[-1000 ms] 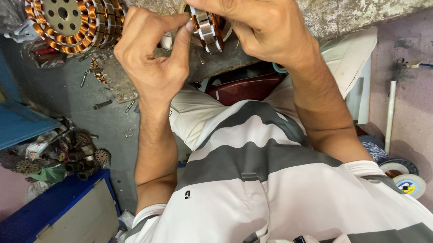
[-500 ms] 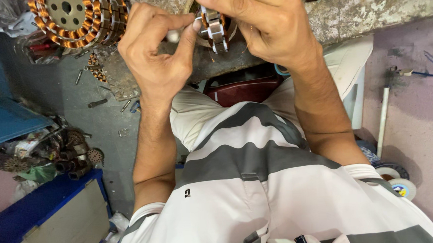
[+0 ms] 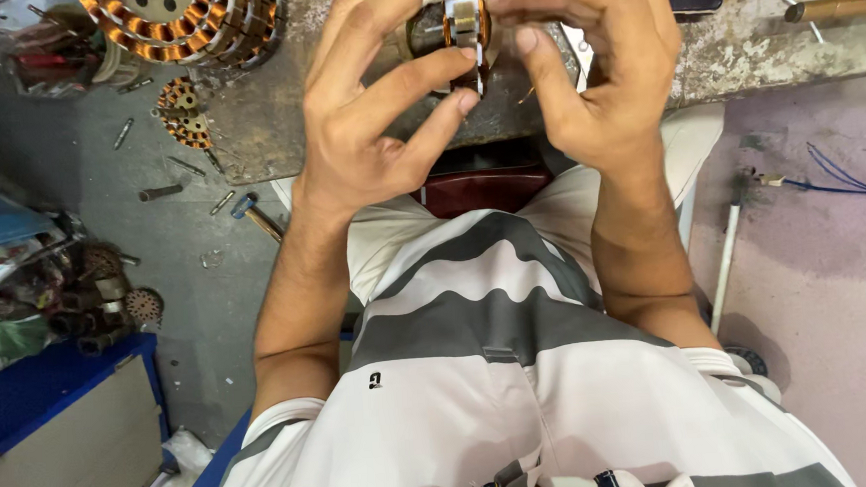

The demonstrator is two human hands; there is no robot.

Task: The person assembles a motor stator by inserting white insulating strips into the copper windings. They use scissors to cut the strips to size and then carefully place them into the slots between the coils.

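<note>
Both hands raised over the rough grey surface, pinching one small metal motor part between them. Left hand: thumb and fingertips clamped on part's left side, one fingertip wrapped in white tape. Right hand: fingers closed on right side. Part: silvery laminated steel, copper edge showing. Far left of left hand: large round stator, shiny copper windings. Below hands: striped grey-white shirt.
</note>
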